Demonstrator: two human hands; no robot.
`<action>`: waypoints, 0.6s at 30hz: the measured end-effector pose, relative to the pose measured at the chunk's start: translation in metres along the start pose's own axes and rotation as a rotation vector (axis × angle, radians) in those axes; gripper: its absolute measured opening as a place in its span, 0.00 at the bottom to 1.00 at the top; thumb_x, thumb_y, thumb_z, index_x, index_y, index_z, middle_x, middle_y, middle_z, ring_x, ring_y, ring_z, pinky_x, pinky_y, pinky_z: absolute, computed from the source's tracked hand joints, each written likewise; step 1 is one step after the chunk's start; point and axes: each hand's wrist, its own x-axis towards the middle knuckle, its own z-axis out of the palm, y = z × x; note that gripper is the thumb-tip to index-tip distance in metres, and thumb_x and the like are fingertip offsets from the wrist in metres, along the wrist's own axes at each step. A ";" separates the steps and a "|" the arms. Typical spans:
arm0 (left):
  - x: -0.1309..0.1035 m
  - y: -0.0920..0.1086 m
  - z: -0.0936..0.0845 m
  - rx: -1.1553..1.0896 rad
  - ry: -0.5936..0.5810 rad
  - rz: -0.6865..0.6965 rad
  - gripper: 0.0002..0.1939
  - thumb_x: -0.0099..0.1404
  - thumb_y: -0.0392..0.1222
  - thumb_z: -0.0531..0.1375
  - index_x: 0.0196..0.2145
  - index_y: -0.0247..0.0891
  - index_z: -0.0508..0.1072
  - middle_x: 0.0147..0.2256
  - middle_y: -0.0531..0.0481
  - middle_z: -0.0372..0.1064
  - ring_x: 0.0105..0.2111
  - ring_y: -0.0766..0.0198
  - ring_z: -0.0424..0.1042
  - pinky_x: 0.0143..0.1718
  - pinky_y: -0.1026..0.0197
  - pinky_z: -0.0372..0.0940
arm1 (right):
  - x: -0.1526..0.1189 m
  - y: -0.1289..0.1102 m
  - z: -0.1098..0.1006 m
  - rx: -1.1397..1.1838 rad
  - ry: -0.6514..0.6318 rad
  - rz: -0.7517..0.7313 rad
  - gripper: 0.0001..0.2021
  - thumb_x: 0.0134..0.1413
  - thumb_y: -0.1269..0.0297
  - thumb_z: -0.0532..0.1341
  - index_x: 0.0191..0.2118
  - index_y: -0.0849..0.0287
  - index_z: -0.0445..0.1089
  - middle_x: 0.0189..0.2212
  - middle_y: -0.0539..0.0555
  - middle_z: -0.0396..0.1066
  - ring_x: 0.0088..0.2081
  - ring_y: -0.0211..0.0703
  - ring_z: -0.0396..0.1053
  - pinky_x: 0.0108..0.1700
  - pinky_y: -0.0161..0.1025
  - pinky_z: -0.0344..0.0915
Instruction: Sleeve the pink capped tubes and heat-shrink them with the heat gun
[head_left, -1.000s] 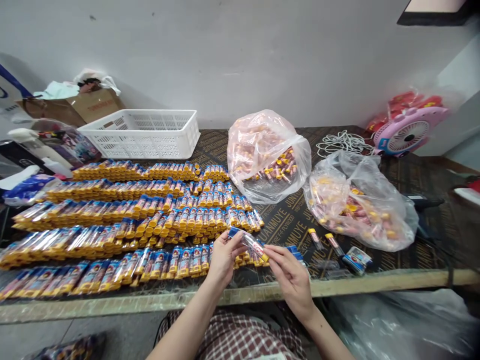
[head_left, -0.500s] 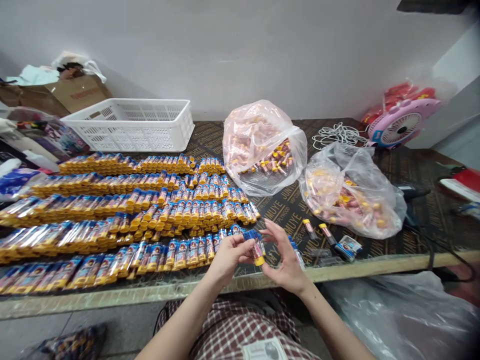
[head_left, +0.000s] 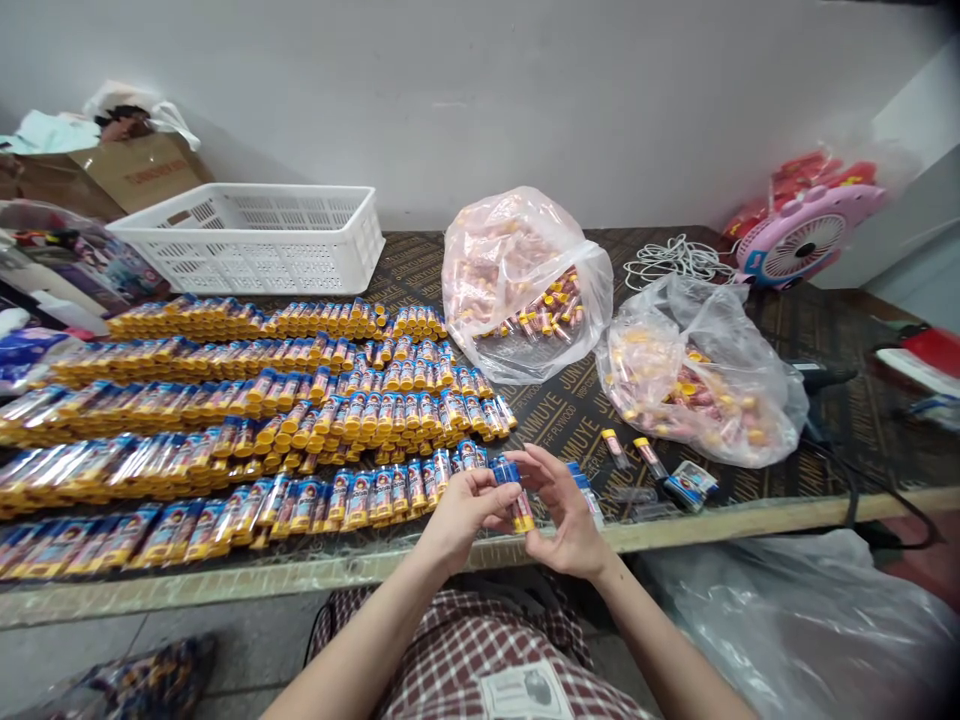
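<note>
From the tube (head_left: 517, 503) in the hands, rows of tubes (head_left: 360, 415) fill 9 to 10 o'clock, the nearest row ending just beside the left hand (head_left: 471, 512). The basket (head_left: 259, 250) lies toward 10 to 11, one bag (head_left: 517, 275) at 12, the cord (head_left: 675, 262) at 1, another bag (head_left: 701, 385) and the fan (head_left: 806, 240) at 2. Two loose tubes (head_left: 649, 457) and a packet (head_left: 690, 485) lie toward 2 to 3. The right hand (head_left: 566, 515) partly hides blue-topped packs (head_left: 589, 492).

The bags are thin, crumpled, see-through plastic; the basket is white, slatted and oblong; the table (head_left: 412, 268) is dark printed plywood with a pale edge.

The held tube is slim, above the table's near edge, tilted, blue end toward 11, yellow end toward 5. The left hand pinches its blue end between thumb and fingers; the right is half open, fingers curved around its other side. Whether the right thumb touches it, I cannot tell.
</note>
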 end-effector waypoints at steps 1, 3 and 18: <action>0.000 0.000 0.000 -0.001 -0.003 0.000 0.21 0.45 0.51 0.68 0.30 0.30 0.73 0.25 0.47 0.70 0.23 0.68 0.67 0.26 0.65 0.64 | 0.000 0.000 0.000 0.000 0.007 -0.003 0.44 0.35 0.80 0.55 0.62 0.51 0.46 0.57 0.58 0.58 0.56 0.50 0.60 0.55 0.47 0.62; 0.000 0.000 0.001 -0.004 -0.003 0.001 0.21 0.45 0.51 0.68 0.30 0.30 0.74 0.25 0.48 0.70 0.23 0.68 0.67 0.26 0.65 0.63 | 0.000 -0.001 0.000 -0.005 0.017 -0.007 0.43 0.35 0.80 0.55 0.62 0.52 0.46 0.57 0.58 0.58 0.56 0.50 0.61 0.55 0.48 0.62; -0.003 0.002 0.003 -0.057 0.002 0.005 0.20 0.45 0.50 0.69 0.29 0.30 0.73 0.25 0.48 0.70 0.23 0.69 0.67 0.24 0.66 0.62 | 0.002 -0.003 0.001 -0.027 0.028 -0.028 0.42 0.36 0.78 0.55 0.62 0.53 0.45 0.56 0.60 0.59 0.54 0.50 0.64 0.53 0.48 0.64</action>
